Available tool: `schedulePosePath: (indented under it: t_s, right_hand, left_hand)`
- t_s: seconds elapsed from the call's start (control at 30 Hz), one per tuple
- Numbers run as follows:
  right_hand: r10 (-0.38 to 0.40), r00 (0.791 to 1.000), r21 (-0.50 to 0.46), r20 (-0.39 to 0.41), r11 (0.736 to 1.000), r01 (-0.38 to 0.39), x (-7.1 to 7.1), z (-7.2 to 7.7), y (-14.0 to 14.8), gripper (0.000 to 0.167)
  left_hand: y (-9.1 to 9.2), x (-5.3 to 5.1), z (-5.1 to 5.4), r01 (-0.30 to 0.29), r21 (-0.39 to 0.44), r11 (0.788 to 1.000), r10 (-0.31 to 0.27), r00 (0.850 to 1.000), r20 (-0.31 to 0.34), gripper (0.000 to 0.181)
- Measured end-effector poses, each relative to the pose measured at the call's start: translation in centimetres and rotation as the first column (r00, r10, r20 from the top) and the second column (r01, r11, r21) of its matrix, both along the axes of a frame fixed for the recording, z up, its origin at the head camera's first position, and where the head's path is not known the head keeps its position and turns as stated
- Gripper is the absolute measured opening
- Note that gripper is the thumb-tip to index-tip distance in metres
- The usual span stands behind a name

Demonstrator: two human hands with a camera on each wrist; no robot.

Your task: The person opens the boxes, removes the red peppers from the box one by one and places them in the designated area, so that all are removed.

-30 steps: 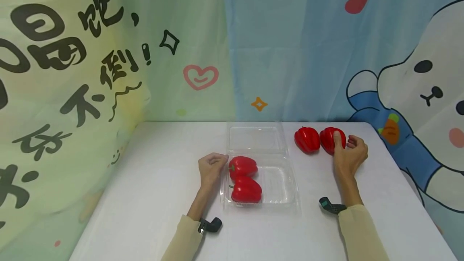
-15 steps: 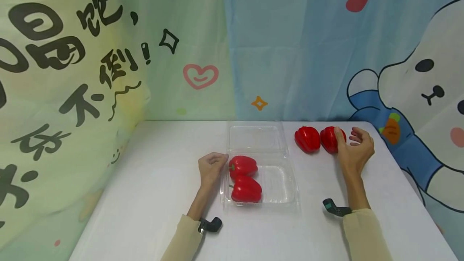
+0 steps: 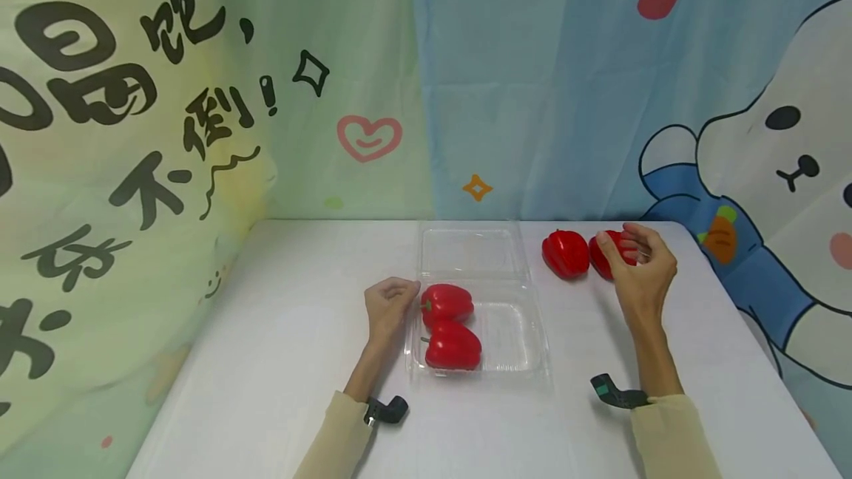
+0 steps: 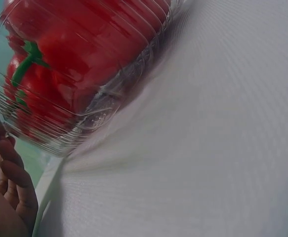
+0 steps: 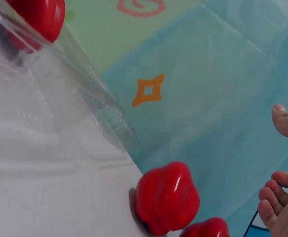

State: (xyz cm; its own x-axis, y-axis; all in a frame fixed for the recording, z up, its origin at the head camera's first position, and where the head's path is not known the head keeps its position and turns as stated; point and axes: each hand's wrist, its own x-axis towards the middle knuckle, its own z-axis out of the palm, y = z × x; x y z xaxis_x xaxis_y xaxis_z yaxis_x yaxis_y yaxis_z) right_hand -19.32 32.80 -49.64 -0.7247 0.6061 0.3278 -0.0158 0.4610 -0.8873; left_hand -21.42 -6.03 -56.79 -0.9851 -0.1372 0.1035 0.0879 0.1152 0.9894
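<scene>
Two red bell peppers, an upper one (image 3: 447,303) and a lower one (image 3: 454,347), lie on their sides in the left half of a clear plastic clamshell box (image 3: 511,338), its lid folded back. My left hand (image 3: 388,310) pinches the box's left rim between thumb and forefinger; the left wrist view shows these fingers (image 4: 14,160) at the rim. At the far right are two more red peppers side by side, a left one (image 3: 566,254) and a right one (image 3: 600,263). My right hand (image 3: 646,276) hovers by the right one, partly hiding it, thumb and fingers apart.
The white table (image 3: 286,361) ends at a printed curtain (image 3: 506,94) behind it. The box lid (image 3: 472,251) lies flat toward the table's back edge. Each wrist wears a small black camera, one at the left (image 3: 387,411) and one at the right (image 3: 619,392).
My right hand shifted right from beside the far-right pepper, then came back left and a little farther forward over it. The left hand, box and peppers stay in place.
</scene>
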Motion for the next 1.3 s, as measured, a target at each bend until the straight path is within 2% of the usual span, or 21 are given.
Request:
schedulePosePath:
  t_s: [0.2, 0.47, 0.7, 0.87, 1.07, 1.3]
  right_hand:
    - [0.076, 0.997, 0.009, -0.034, 0.997, -0.076, 0.3, 0.2, -1.0, 0.056]
    - [0.151, 0.986, 0.021, -0.065, 0.989, -0.150, 0.6, -0.7, -1.7, 0.053]
    - [0.182, 0.983, 0.086, -0.005, 0.980, -0.181, 1.4, -0.6, -2.8, 0.059]
    - [0.221, 0.975, 0.107, 0.001, 0.970, -0.220, 1.7, -0.5, -3.6, 0.061]
    - [0.299, 0.954, 0.117, -0.019, 0.948, -0.295, 1.9, -0.7, -5.1, 0.064]
    - [0.382, 0.924, 0.133, 0.013, 0.915, -0.380, 2.4, -1.1, -7.1, 0.064]
  left_hand:
    - [-0.1, 0.0, 0.1, -0.002, -0.013, 1.000, 0.002, 1.000, -0.005, 0.019]
    - [0.1, 0.1, 0.1, -0.006, -0.014, 1.000, 0.006, 1.000, 0.021, 0.018]
    - [0.2, 0.0, 0.2, -0.020, 0.007, 1.000, 0.020, 1.000, 0.009, 0.017]
    - [0.1, 0.0, 0.1, -0.008, 0.000, 1.000, 0.008, 1.000, 0.009, 0.019]
    - [0.1, 0.0, 0.2, -0.011, -0.016, 1.000, 0.012, 1.000, 0.013, 0.019]
    - [0.2, 0.0, 0.1, -0.009, -0.004, 1.000, 0.009, 1.000, 0.025, 0.018]
